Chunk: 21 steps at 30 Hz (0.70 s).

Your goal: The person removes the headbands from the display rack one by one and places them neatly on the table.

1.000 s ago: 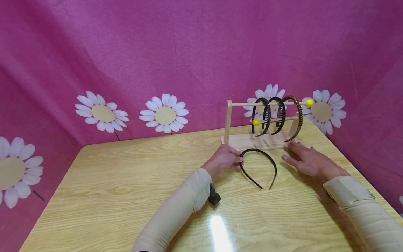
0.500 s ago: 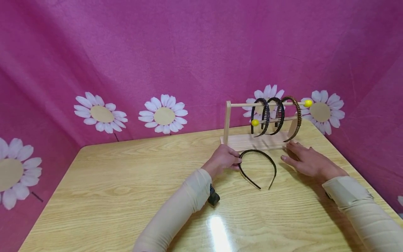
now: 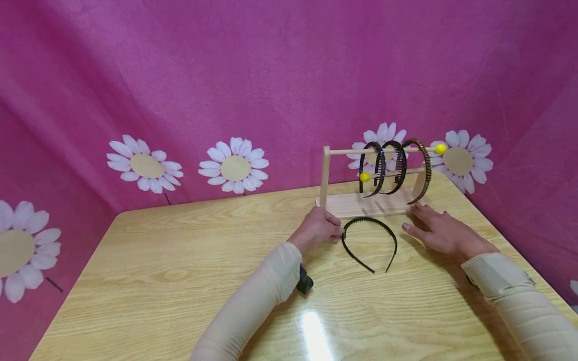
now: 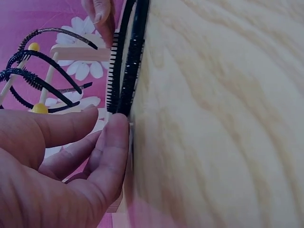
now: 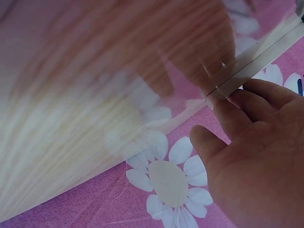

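A thin black toothed headband (image 3: 368, 219) lies on the table in front of a wooden rack (image 3: 325, 175). My left hand (image 3: 316, 230) is at its left side; in the left wrist view a fingertip touches or nearly touches the headband (image 4: 128, 76), while the thumb stands apart from it. My right hand (image 3: 444, 233) rests with fingers extended at the right end of the rack's base. The right wrist view shows those fingers (image 5: 237, 118) touching the base's edge. Two dark headbands (image 3: 401, 168) and a brown one (image 3: 427, 170) hang on the rack.
The rack has two rods tipped with yellow balls (image 3: 440, 149). A wood-grain table (image 3: 180, 271) extends far to the left. Behind it hangs a pink cloth (image 3: 271, 75) with white daisies. A small black device (image 3: 304, 281) sits at my left wrist.
My left thumb and fingers have come off the black headband and drawn slightly left. The headband stays on the table. My right hand has stayed by the rack's base.
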Each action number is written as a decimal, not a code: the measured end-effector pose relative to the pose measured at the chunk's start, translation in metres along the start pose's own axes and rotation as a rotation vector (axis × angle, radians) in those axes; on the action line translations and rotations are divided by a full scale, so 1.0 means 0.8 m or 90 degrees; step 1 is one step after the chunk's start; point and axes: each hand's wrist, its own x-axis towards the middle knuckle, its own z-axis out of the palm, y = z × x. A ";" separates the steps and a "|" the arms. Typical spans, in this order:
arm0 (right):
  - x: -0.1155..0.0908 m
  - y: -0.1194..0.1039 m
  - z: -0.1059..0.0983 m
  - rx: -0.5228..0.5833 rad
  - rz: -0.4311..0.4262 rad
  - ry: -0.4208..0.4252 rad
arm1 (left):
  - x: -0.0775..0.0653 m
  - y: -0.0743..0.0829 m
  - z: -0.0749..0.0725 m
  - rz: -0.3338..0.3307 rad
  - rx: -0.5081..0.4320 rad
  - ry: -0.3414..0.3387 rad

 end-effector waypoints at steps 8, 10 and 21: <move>-0.001 0.001 0.000 0.012 -0.008 0.003 | -0.002 0.012 -0.001 0.023 0.028 -0.001; -0.001 0.001 0.000 0.017 -0.009 0.004 | -0.003 0.019 0.001 0.036 0.038 0.004; -0.004 0.004 0.001 0.014 -0.013 0.002 | -0.001 0.048 0.012 0.179 0.091 0.071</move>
